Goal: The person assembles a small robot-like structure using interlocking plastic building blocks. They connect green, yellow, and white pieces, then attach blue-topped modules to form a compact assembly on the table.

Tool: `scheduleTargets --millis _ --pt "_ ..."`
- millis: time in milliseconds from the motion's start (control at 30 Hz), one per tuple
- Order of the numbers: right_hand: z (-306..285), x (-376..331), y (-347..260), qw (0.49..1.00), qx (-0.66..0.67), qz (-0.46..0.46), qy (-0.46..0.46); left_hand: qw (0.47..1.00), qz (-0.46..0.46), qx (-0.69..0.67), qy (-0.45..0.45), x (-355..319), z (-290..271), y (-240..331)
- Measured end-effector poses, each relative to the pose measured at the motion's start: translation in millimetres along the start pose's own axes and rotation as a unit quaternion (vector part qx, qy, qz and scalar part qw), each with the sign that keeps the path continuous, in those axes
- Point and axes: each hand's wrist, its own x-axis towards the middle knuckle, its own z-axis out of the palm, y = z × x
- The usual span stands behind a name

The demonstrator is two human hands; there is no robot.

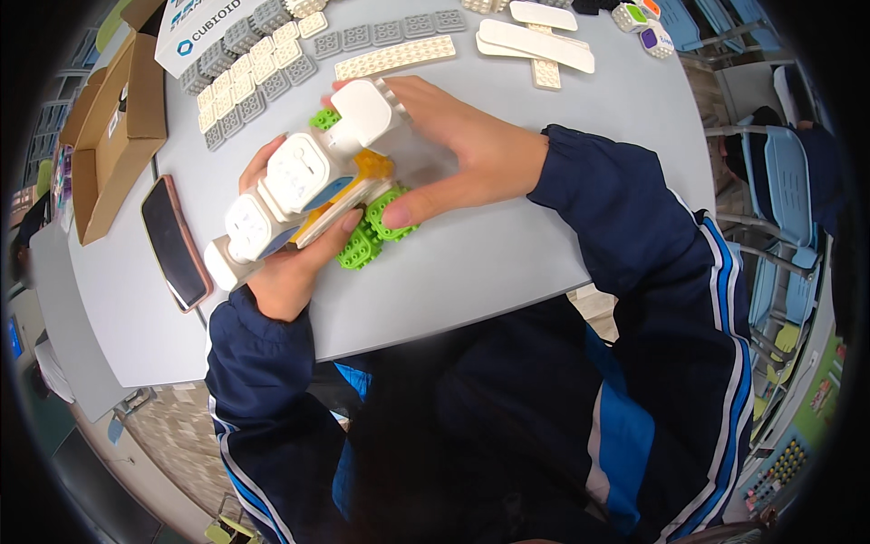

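Observation:
Between my two hands is a toy model built of white cube modules, held tilted above the grey table. Bright green studded pieces stick out on its near side, with yellow and blue parts along its middle. My left hand wraps round the lower left part, thumb along the near side and fingers behind. My right hand grips the upper right end; its thumb presses by the green pieces, while its other fingers are partly hidden behind the white block at the top.
Rows of white and grey studded blocks stand at the back left beside a white box. White flat bars lie at the back. A phone and an open cardboard box are at the left. Small cubes sit far right.

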Motion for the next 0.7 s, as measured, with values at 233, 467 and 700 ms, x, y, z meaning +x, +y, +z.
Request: scheduleTargets --millis 233,467,700 --pt "-5.5 1.3 -13.8 0.994 -0.103 -0.012 -0.029 0.999 -0.020 0.036 -0.005 -3.9 -3.5 -3.5" --pt "-8.3 3.4 -17.6 0.994 -0.109 -0.021 -0.024 1.000 0.018 0.001 -0.001 -2.4 3.5 -3.5" --pt "-11.8 7.8 -22.6 0.986 -0.110 0.072 -0.105 0.998 0.045 -0.030 0.016 -11.3 9.5 8.6"
